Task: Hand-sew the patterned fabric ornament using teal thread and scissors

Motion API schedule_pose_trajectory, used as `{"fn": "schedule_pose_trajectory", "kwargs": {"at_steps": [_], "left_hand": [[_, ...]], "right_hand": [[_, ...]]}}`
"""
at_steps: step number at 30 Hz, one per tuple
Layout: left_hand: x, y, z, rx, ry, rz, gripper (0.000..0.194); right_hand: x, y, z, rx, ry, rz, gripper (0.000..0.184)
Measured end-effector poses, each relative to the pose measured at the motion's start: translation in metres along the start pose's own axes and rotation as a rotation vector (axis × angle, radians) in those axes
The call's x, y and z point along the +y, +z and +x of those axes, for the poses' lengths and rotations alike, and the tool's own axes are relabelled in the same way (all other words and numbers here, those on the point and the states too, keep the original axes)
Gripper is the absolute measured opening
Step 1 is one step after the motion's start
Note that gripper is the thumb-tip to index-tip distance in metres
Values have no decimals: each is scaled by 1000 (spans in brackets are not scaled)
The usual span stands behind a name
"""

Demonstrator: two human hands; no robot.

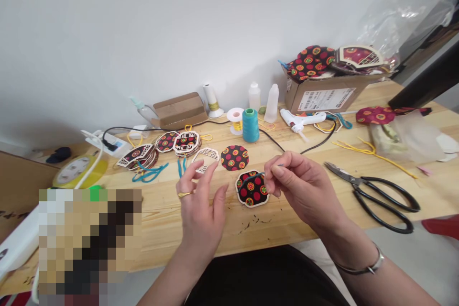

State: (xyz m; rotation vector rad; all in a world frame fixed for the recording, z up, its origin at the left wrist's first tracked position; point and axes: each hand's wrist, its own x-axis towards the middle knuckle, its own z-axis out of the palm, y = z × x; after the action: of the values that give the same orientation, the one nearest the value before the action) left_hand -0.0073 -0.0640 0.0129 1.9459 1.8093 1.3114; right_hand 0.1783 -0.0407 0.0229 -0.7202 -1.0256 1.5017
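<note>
My right hand point(297, 186) pinches a thin dark teal cord point(247, 179) between thumb and fingertips. The cord runs across a black fabric-covered piece with red and orange flowers and a pale wooden rim point(250, 195), which lies flat on the table. My left hand point(202, 196) hovers to its left with fingers apart, holding nothing. Just beyond the left fingertips lies a pale wooden lattice frame point(206, 155), partly hidden by them. A loose flowered fabric-covered piece point(234, 158) lies behind the rimmed one.
Black-handled scissors point(373, 191) lie right of my right hand. A teal thread cone point(250, 126), a white glue gun point(303, 119) and finished lattice ornaments point(186, 142) stand or lie farther back. A cardboard box point(324, 93) holds more pieces. Yellow tape point(81, 169) is at left.
</note>
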Motion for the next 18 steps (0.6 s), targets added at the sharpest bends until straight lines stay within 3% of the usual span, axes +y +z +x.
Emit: {"fn": "schedule_pose_trajectory", "kwargs": {"at_steps": [1, 2, 3, 5, 7, 9, 12, 15, 18], "left_hand": [[3, -4, 0, 2, -55, -65, 28], [6, -8, -1, -80, -180, -154, 19], [10, -10, -2, -236, -328, -281, 15], [15, -11, -6, -584, -663, -599, 24], [18, -9, -9, -794, -929, -886, 31], [21, -4, -11, -832, -1077, -1086, 32], [21, 1, -11, -753, -1112, -1252, 26], [18, 3, -9, -682, -1092, -1236, 20], [14, 3, -7, -689, -1105, -1136, 19]], "right_hand": [[1, 0, 0, 10, -9, -29, 12], [2, 1, 0, 17, -15, -63, 13], [2, 2, 0, 21, -17, -102, 14], [3, 6, -3, 15, -26, -181, 15], [3, 10, -9, -28, -34, -265, 15], [2, 14, -18, -117, -45, -391, 14], [-1, 19, -30, -319, -69, -614, 15], [-2, 23, -37, -515, -88, -775, 19], [-1, 26, -41, -647, -75, -881, 23]]}}
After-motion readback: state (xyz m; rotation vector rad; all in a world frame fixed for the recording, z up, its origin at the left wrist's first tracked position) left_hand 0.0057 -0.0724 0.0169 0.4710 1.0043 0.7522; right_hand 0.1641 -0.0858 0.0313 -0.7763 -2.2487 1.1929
